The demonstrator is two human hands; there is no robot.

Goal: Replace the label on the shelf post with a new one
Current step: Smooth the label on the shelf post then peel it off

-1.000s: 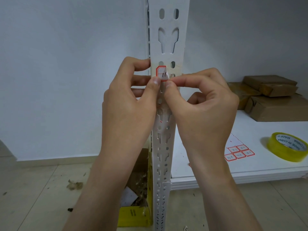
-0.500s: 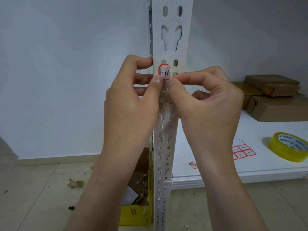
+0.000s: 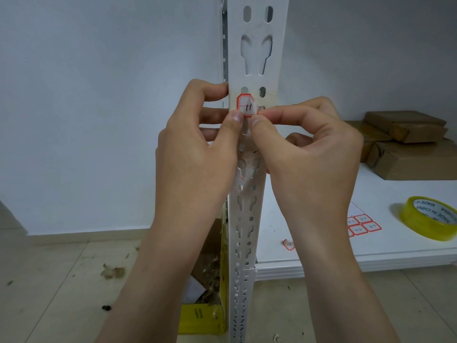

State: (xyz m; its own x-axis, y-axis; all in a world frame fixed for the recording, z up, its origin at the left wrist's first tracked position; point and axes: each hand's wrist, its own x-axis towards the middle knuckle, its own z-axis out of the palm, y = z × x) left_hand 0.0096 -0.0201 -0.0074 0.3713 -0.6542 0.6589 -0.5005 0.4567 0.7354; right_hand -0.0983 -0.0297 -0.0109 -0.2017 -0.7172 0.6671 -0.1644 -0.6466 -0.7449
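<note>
A white slotted shelf post [image 3: 257, 58] stands upright in the middle of the view. A small red-bordered white label [image 3: 246, 105] marked "11" lies against its face. My right hand [image 3: 309, 154] pinches the label's lower right corner between thumb and forefinger. My left hand [image 3: 197, 149] wraps its fingers around the post's left edge, with the thumb tip beside the label's lower left edge. A sheet of similar red-bordered labels [image 3: 362, 225] lies on the white shelf board [image 3: 395, 248], and one loose label [image 3: 288, 244] rests near the post.
A roll of yellow clear tape [image 3: 431, 220] sits on the shelf at the right. Brown cardboard parcels [image 3: 408, 142] are stacked at the back right. A yellow box [image 3: 202, 320] with scraps stands on the floor left of the post. Debris dots the tiled floor.
The label shows more fully above my thumbs than before. The view has shifted a little, and both hands stay at the same spot on the post.
</note>
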